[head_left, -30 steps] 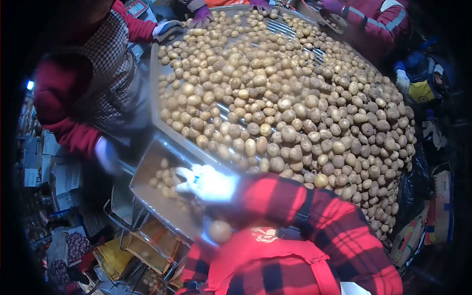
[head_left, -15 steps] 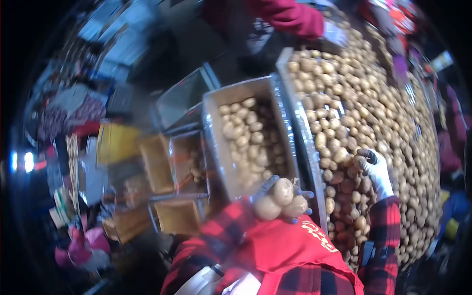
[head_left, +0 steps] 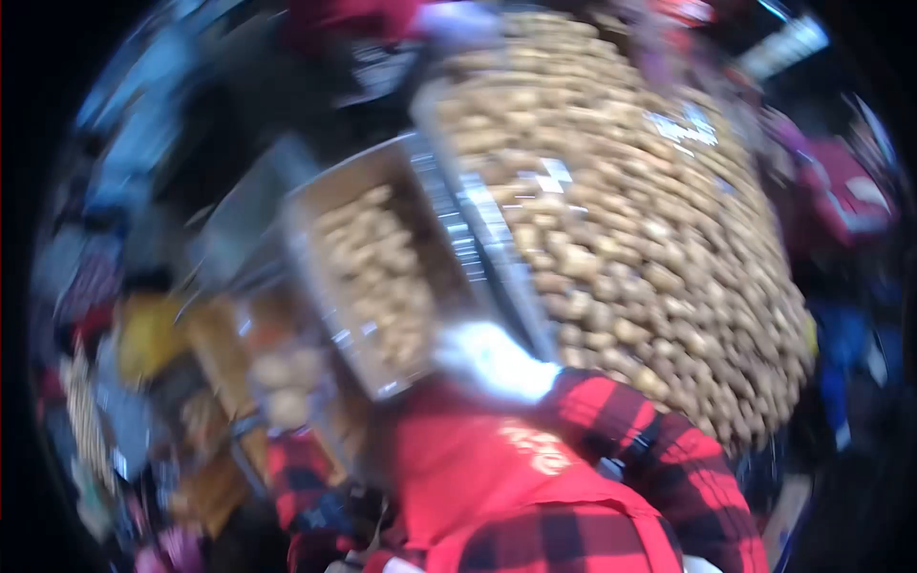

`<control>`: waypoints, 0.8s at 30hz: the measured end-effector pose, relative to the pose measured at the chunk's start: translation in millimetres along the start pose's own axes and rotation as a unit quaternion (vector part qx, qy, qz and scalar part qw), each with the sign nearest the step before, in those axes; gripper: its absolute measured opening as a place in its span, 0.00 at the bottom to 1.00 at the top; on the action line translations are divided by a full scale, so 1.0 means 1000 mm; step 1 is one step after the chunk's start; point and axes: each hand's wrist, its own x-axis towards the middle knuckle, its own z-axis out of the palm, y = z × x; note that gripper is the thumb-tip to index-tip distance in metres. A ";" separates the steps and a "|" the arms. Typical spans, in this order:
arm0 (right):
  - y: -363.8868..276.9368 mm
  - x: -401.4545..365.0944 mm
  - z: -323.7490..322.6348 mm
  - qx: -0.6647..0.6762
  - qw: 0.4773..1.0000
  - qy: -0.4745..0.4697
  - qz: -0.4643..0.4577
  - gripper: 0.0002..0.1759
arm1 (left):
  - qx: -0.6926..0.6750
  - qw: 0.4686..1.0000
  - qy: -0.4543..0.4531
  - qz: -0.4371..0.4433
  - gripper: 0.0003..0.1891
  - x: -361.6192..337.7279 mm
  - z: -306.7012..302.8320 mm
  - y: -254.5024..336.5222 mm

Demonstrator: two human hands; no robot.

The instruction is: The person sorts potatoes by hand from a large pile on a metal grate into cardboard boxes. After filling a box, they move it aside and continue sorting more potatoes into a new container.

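Observation:
My left hand (head_left: 322,390), in a dark bluish glove, is stretched out to the left with a few round potatoes (head_left: 287,377) resting in it. It is above the smaller cardboard boxes. My right hand (head_left: 492,358), white-gloved and smeared by motion, is at the near right corner of the lined box (head_left: 304,215) of potatoes, in front of my apron. Whether its fingers hold anything is hidden by blur. To the right lies the big heap of potatoes (head_left: 630,248) behind a raised edge (head_left: 506,258).
A co-worker's maroon sleeve (head_left: 358,17) and pale glove (head_left: 458,24) reach over the heap's far left corner. Another person in dark pink (head_left: 845,186) is at the far right. A cardboard box (head_left: 215,349) and a yellow box (head_left: 148,339) stand at left.
My left hand has swung left with the potatoes, from before my apron to over the smaller boxes. My right hand has left the heap and come in to the lined box. The view has turned.

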 end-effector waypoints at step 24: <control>0.163 -0.164 -0.165 -0.410 0.786 0.237 0.398 0.24 | 0.595 0.797 -0.007 -0.103 0.19 0.230 0.152 -0.296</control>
